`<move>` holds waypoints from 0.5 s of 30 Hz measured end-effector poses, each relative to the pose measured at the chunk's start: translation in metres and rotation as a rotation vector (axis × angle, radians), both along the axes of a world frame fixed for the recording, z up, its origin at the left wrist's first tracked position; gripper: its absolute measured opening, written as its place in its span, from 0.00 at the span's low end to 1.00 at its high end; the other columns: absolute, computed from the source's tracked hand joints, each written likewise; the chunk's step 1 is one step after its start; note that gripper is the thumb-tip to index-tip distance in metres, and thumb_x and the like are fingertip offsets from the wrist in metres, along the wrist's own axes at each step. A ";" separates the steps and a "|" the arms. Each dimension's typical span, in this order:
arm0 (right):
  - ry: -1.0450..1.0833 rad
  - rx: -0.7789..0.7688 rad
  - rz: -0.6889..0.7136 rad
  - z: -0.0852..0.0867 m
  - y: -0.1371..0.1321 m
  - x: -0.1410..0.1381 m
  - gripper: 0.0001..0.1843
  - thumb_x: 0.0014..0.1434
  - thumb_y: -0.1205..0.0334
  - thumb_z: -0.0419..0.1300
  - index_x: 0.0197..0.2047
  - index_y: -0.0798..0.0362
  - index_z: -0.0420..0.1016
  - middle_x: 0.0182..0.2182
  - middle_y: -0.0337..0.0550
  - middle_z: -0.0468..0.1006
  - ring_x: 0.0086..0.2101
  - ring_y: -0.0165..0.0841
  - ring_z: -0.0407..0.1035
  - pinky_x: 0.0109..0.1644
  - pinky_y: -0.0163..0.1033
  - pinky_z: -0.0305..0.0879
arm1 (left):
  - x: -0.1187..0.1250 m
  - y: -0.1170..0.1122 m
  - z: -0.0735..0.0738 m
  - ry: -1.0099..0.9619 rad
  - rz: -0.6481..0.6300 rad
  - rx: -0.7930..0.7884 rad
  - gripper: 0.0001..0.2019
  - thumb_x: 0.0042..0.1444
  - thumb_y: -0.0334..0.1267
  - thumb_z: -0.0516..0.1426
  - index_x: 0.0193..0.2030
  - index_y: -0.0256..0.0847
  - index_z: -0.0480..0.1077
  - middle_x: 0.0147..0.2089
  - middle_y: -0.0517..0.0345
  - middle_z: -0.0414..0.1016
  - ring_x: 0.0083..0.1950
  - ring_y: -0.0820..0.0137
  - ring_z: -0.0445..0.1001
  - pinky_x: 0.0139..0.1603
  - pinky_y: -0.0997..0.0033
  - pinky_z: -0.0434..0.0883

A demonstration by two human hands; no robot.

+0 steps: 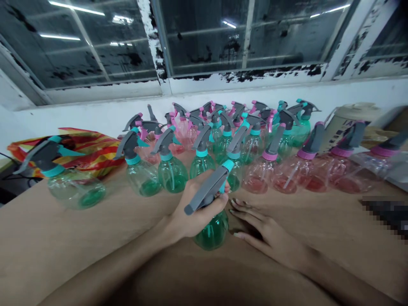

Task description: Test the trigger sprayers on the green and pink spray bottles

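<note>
1 camera, worn on the person's head, looks forward and down across the table (47,242) at the left hand (193,223) and right hand (272,233), seen from close above. Its wide view reaches past the spray bottles (172,176) to the windows (204,42) along the top edge.

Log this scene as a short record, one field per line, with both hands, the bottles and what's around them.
Left hand: wrapped around the upper part of a green spray bottle
Right hand: open beside that bottle, nothing visibly held
Front row: green bottles towards the left, pink bottles towards the right
Surface: brown table
Far left: red-and-yellow bag
Right rear: beige container
Background: windows
</note>
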State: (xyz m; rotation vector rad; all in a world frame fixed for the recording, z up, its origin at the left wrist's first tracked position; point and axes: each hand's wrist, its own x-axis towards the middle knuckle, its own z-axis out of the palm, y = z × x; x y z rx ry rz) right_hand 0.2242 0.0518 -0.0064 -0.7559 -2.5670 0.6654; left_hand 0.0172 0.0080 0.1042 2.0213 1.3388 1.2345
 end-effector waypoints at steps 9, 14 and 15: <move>-0.008 -0.011 -0.009 -0.002 0.002 0.001 0.29 0.61 0.48 0.52 0.64 0.46 0.55 0.62 0.42 0.57 0.61 0.39 0.50 0.63 0.51 0.51 | 0.002 -0.001 -0.004 -0.033 0.015 -0.054 0.16 0.48 0.32 0.54 0.45 0.45 0.70 0.40 0.57 0.75 0.38 0.66 0.75 0.39 0.66 0.73; 0.014 -0.014 -0.004 -0.004 0.003 0.001 0.29 0.61 0.49 0.53 0.63 0.46 0.55 0.62 0.43 0.58 0.61 0.40 0.51 0.63 0.52 0.52 | 0.004 -0.002 0.001 -0.077 -0.042 -0.080 0.19 0.48 0.31 0.53 0.48 0.46 0.70 0.45 0.56 0.75 0.41 0.66 0.76 0.43 0.67 0.73; 0.011 -0.010 -0.001 -0.004 0.003 0.001 0.29 0.61 0.49 0.52 0.63 0.46 0.56 0.62 0.43 0.58 0.61 0.40 0.51 0.63 0.52 0.52 | 0.004 -0.002 0.001 -0.084 -0.050 -0.089 0.19 0.48 0.30 0.53 0.48 0.47 0.70 0.45 0.56 0.75 0.41 0.66 0.76 0.42 0.66 0.73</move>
